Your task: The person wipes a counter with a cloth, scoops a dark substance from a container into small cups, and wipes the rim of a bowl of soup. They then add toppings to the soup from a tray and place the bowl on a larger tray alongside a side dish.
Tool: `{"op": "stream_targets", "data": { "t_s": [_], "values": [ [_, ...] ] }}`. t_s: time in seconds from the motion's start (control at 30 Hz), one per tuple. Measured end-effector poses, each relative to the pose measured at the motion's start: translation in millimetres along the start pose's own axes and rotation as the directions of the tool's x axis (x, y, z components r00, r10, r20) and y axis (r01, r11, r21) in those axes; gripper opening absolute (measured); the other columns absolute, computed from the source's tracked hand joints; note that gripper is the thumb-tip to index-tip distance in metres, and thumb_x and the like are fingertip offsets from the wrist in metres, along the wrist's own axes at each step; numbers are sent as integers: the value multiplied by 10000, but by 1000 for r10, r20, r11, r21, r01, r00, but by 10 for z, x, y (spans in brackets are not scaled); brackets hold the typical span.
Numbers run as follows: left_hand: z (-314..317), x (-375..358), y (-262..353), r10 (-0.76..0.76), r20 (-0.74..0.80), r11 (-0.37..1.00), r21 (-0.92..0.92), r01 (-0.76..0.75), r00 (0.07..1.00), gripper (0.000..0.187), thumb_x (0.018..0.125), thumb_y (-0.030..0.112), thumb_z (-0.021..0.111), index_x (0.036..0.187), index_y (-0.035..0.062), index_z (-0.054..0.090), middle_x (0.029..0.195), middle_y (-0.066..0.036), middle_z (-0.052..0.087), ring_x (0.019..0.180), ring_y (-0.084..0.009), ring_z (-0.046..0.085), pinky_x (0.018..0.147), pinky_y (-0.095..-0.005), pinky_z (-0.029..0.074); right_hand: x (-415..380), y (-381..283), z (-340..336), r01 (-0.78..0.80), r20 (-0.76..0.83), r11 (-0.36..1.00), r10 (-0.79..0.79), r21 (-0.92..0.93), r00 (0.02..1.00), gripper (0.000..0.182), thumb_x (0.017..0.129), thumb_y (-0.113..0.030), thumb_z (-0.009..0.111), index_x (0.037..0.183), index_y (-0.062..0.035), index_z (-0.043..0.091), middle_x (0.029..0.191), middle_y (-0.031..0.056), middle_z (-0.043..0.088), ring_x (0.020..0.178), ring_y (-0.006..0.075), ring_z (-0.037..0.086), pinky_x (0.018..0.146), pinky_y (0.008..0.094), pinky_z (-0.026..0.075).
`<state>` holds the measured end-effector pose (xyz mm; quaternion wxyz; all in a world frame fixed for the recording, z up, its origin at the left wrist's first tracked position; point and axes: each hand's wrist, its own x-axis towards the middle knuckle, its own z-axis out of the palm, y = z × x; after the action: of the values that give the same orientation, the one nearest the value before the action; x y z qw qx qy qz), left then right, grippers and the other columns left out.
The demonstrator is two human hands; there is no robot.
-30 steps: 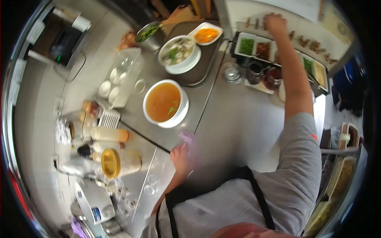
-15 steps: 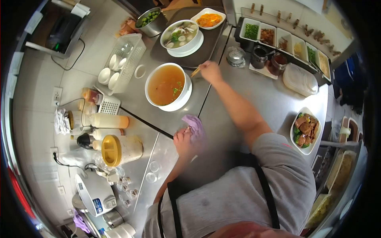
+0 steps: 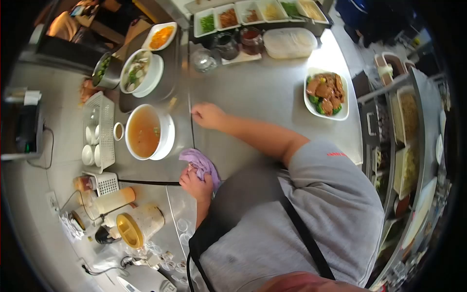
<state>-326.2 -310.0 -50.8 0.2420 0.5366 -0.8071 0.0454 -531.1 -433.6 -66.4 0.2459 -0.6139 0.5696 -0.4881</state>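
Left hand (image 3: 194, 181) sits on the steel counter (image 3: 262, 92) near the body, fingers curled and pressed down on a purple cloth (image 3: 200, 163). Cloth is bunched under and just ahead of the fingers, lying on the counter beside the seam (image 3: 190, 124) between two counter sections.

Right hand (image 3: 206, 116) is stretched forward, resting low at the counter right at that seam. Fingers look drawn together toward the tips, maybe pinching something thin; too small and blurred to tell what, if anything.

Between and left of the hands: white bowl of orange broth (image 3: 144, 132) on its saucer, just beside the right hand's fingertips, near the cloth but not touching it. Small cup (image 3: 118, 131) sits just left of the bowl.

Further out: dark tray (image 3: 168, 78) carrying a noodle soup bowl (image 3: 137, 72) and an oblong dish of orange food (image 3: 161, 36). Metal pot of greens (image 3: 103, 71) left of the tray. White basket (image 3: 98, 131) with small cups at left edge.

Far side: row of condiment trays (image 3: 253, 10), jars (image 3: 228, 46) and a lidded plastic container (image 3: 289, 43) in front of it. Plate of meat and broccoli (image 3: 326, 93) to the right, well apart from both hands.

Near left: yellow-lidded jar (image 3: 137, 225) lying on its side, squeeze bottle (image 3: 114, 200) beside it.
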Motion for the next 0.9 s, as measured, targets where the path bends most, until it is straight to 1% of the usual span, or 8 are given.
{"op": "stream_targets", "data": {
  "t_s": [0.23, 0.43, 0.53, 0.57, 0.63, 0.73, 0.83, 0.9],
  "values": [
    [-66, 71, 78, -162, 131, 986, -27, 167, 978, 405, 586, 233, 583, 947, 62, 516, 954, -133, 482, 911, -310, 424, 771, -418, 325, -256, 63, -102, 125, -3, 992, -125, -7, 992, 83, 752, -154, 541, 792, -91, 578, 730, 99, 568, 662, 256, 563, 577, 337, 445],
    [-119, 22, 69, -213, -26, 970, -128, 208, 977, 332, 597, 198, 586, 897, 75, 514, 974, -104, 471, 919, -312, 411, 754, -410, 341, -260, -124, 45, -69, 287, 994, 41, 89, 957, 192, 739, -191, 567, 889, -71, 581, 764, 93, 602, 649, 229, 580, 594, 296, 457],
    [-112, 179, 194, -342, -56, 920, -221, 322, 938, 325, 608, 162, 595, 897, 61, 485, 956, -122, 463, 880, -324, 415, 744, -418, 354, -386, -244, 175, -121, 481, 953, -29, 278, 876, 314, 708, -243, 600, 977, -85, 562, 902, 127, 584, 804, 256, 568, 715, 334, 439],
    [-6, 219, 172, -381, -88, 888, -312, 338, 920, 331, 630, 138, 584, 928, 54, 469, 956, -122, 464, 881, -309, 426, 748, -404, 364, -423, -324, 189, 22, 483, 970, -140, 242, 865, 345, 698, -256, 608, 998, -95, 555, 960, 139, 554, 863, 272, 539, 755, 355, 414],
    [247, 279, 94, -449, -135, 808, -484, 337, 883, 344, 674, 90, 562, 990, 40, 437, 957, -122, 464, 884, -278, 447, 755, -377, 383, -505, -463, 194, 300, 489, 938, -346, 174, 800, 408, 677, -282, 624, 1039, -114, 541, 1076, 164, 494, 982, 304, 480, 837, 397, 362],
    [-69, 381, 217, -561, 319, 81, -897, 435, 764, 349, 739, 30, 500, 1067, 27, 380, 984, -108, 463, 904, -206, 466, 774, -311, 402, -516, -441, 157, 337, 567, 940, -309, 58, 763, 460, 646, -292, 641, 1068, -145, 532, 1182, 167, 395, 1070, 331, 389, 885, 429, 298],
    [-73, 213, -19, -522, 232, 37, -955, 294, 821, 381, 771, 16, 464, 1129, 35, 337, 999, -86, 463, 936, -152, 456, 814, -269, 387, -512, -492, 84, 435, 603, 900, -351, 7, 716, 404, 652, -254, 632, 1031, -141, 550, 1152, 167, 410, 1040, 331, 407, 863, 426, 320],
    [-220, 54, -37, -524, 298, 56, -923, 381, 798, 385, 775, 24, 469, 1137, 36, 340, 1026, -83, 459, 928, -155, 460, 832, -273, 377, -519, -388, 153, 453, 562, 891, -362, -24, 743, 363, 656, -224, 623, 1001, -131, 560, 1131, 172, 421, 1025, 334, 415, 856, 418, 329]
  ]
}}
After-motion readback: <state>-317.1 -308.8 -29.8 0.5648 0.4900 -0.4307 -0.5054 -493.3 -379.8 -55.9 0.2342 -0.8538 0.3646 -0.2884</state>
